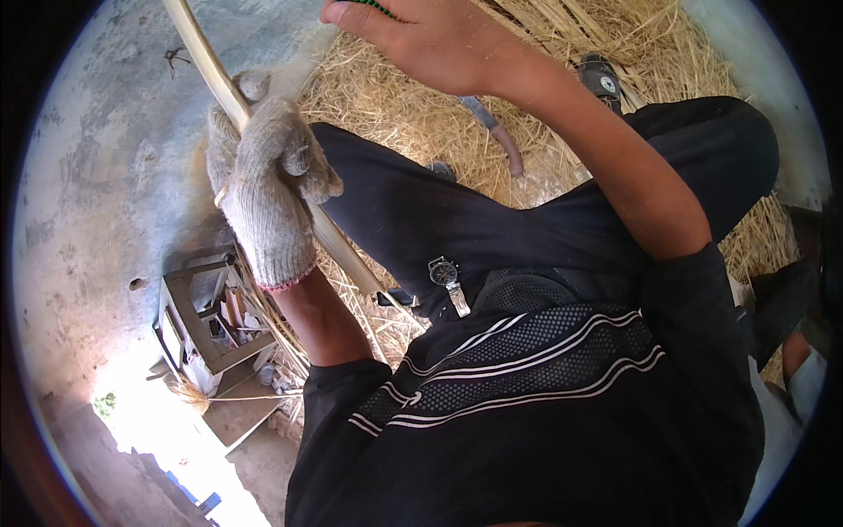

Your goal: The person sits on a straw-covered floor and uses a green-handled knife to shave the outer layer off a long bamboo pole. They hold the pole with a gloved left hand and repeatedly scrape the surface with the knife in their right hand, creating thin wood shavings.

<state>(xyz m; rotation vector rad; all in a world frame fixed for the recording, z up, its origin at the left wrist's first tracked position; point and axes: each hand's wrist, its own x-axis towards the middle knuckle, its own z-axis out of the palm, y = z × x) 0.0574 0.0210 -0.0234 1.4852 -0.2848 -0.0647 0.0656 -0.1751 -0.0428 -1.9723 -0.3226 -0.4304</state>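
Frame, wooden: clutter inside | left hand, gloved: closed around pale strip | right hand: outstretched, cropped, grip unclear

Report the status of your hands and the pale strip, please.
Gloved left hand closed around pale strip. Bare right hand at top edge, touching green-and-black item, grip partly cut off. Knife on straw, apart from strip.

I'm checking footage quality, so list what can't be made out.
All in the head view:
Pale strip: upper end cut off by the top edge; middle hidden by the left grip.
Right grip: partly cut off by the top edge.
Green-and-black item: mostly cut off there too.
Watch: dial too small to read.
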